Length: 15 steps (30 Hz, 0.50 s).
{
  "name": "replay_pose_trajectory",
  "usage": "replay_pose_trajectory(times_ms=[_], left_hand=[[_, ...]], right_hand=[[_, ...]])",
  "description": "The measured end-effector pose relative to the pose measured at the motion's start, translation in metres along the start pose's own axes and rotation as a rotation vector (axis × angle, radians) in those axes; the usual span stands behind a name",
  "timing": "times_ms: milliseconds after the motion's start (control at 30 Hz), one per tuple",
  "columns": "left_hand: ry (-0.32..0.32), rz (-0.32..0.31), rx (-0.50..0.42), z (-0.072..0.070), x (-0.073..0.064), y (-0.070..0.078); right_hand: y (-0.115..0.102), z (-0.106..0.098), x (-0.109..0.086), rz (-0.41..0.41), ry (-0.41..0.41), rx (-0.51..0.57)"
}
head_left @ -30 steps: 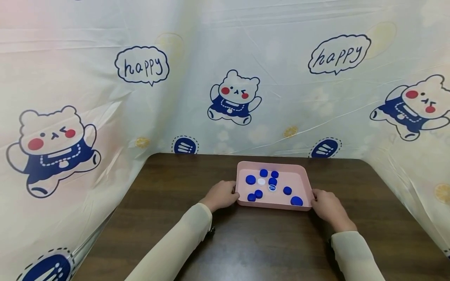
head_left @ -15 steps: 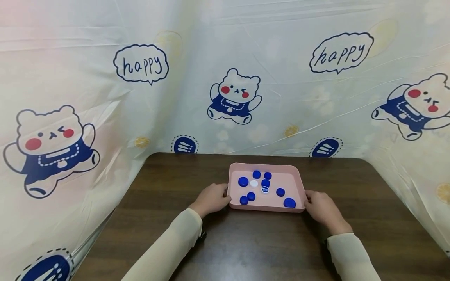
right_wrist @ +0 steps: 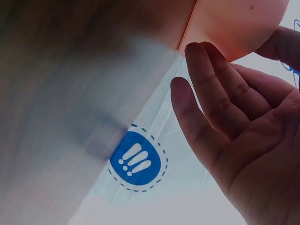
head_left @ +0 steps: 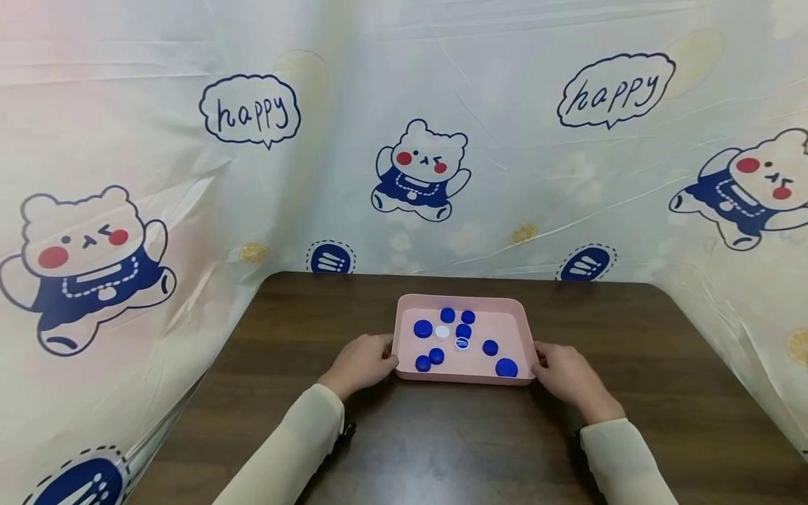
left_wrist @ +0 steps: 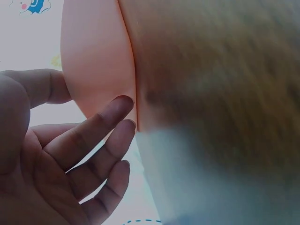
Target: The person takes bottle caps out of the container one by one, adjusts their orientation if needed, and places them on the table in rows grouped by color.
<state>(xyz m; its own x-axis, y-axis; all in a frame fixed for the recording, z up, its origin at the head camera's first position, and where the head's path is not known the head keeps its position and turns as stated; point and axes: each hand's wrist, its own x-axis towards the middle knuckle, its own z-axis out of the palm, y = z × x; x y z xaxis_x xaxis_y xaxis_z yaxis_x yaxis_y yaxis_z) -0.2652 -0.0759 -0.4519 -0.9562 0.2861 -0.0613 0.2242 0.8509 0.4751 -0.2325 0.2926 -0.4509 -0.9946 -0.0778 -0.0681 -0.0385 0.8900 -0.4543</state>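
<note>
step: you seemed to be positioning the pink tray (head_left: 470,366) of discs (head_left: 423,329) at far middle of the table (head_left: 410,442) | your left hand (head_left: 358,362) gripped its left end, fingers partly curled | your right hand (head_left: 573,377) gripped the right end likewise | next: level handling seemed called for

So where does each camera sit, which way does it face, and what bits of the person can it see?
Head: worn on the head, facing forward and down at the pink rectangular tray, small round blue pieces and dark brown table; the left grip, right grip and cream sleeves show.
Left wrist: worn there, facing the left grip's palm and fingers against the tray.
Right wrist: worn there, facing the right grip's palm and fingers against the tray.
Shared: both wrist views show the tray and parts of the pale printed curtain.
</note>
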Motion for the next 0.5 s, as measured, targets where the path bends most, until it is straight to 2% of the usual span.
replay_pose_trajectory(times_ms=[267, 500], left_hand=[[0.017, 0.017, 0.021, -0.005, -0.008, -0.006], [0.005, 0.006, 0.021, -0.006, -0.013, -0.006]], right_hand=[[-0.004, 0.002, 0.002, -0.063, -0.009, 0.006], [-0.005, 0.001, 0.001, -0.087, -0.035, -0.009]])
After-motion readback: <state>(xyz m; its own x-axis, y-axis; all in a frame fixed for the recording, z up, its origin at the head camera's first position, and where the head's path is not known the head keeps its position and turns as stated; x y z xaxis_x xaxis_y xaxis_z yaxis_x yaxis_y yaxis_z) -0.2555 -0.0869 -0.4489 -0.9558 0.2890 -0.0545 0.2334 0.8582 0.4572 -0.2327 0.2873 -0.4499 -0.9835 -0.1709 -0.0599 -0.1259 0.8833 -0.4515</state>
